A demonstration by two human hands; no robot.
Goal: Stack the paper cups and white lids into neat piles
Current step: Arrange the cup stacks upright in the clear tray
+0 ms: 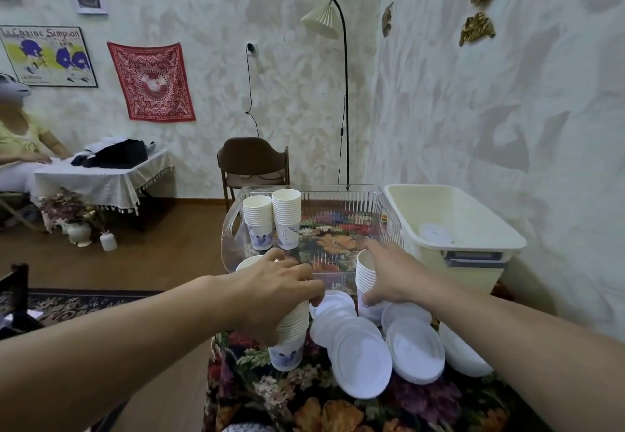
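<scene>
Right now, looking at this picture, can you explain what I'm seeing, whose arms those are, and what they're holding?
The single picture comes from a camera worn on a person's head, looking down at their own arms. The left hand grips a cup stack on a flowered table. The right hand grips another stack. White lids lie in loose overlapping piles between them. Behind sits a clear tray with two more stacks, and a cream bin beside it.

Paper cups point(290, 330) white w/ blue ink-wash print low on the sides. Lids point(363, 354) plain white. Tablecloth point(304, 404) dark, floral: orange, red, pink blooms. Tray point(233, 228) clear, ribbed. Bin point(473, 245) cream. Wall cloth point(151, 81) red w/ white pattern.
</scene>
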